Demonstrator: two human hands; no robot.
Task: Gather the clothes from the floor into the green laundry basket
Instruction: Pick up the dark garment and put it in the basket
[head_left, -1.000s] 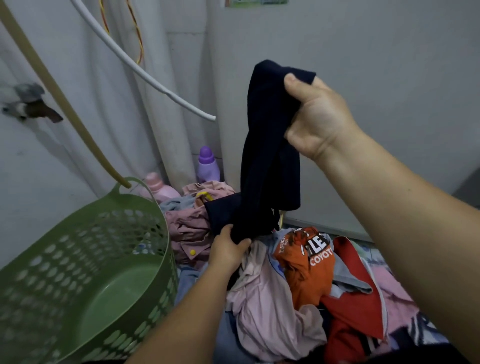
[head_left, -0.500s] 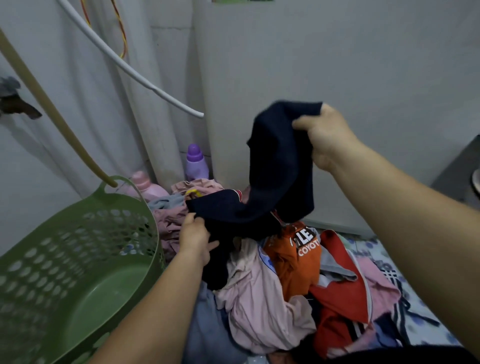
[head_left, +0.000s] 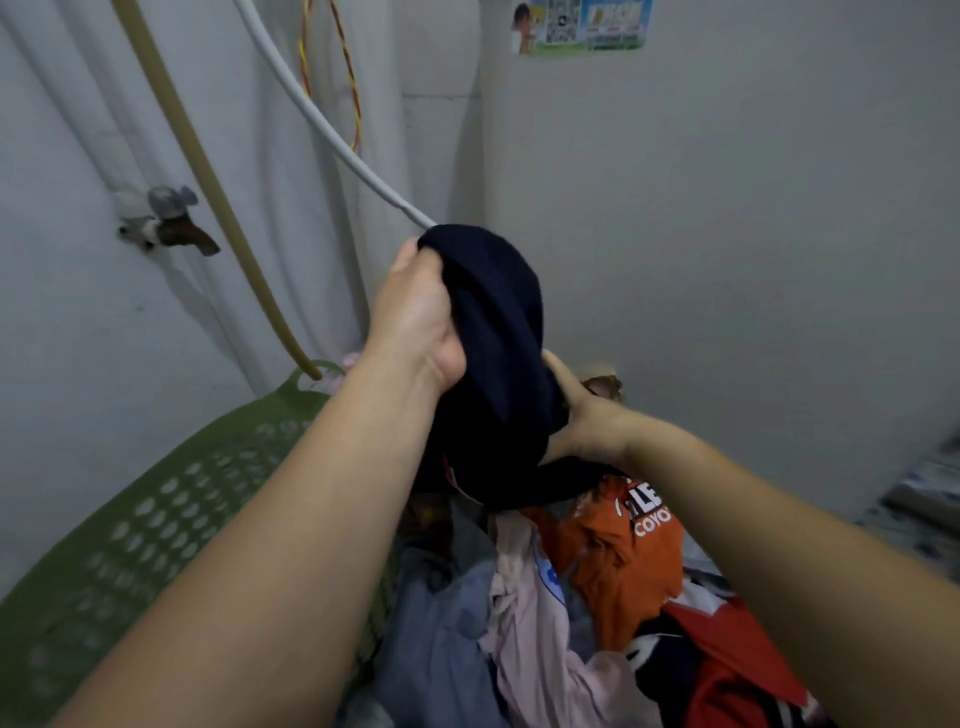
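Observation:
A dark navy garment (head_left: 498, 364) is bunched up in the air between both hands. My left hand (head_left: 415, 317) grips its upper left side, raised high. My right hand (head_left: 582, 415) holds it lower on the right, fingers tucked under the cloth. Below lies the clothes pile: an orange printed shirt (head_left: 623, 551), a pale pink piece (head_left: 540, 623), a red one (head_left: 727, 660) and a blue-grey one (head_left: 441, 623). The green laundry basket (head_left: 156, 499) stands at the lower left, partly hidden by my left forearm.
A tan hose (head_left: 208, 187) runs down to the basket's handle. A white hose (head_left: 322, 119) crosses the corner above. A tap (head_left: 166, 218) sticks out of the left wall. The grey wall is close behind the pile.
My left hand rose from the garment's low end to its top. My right hand dropped from the top to a lower hold. The garment is now bunched instead of hanging long.

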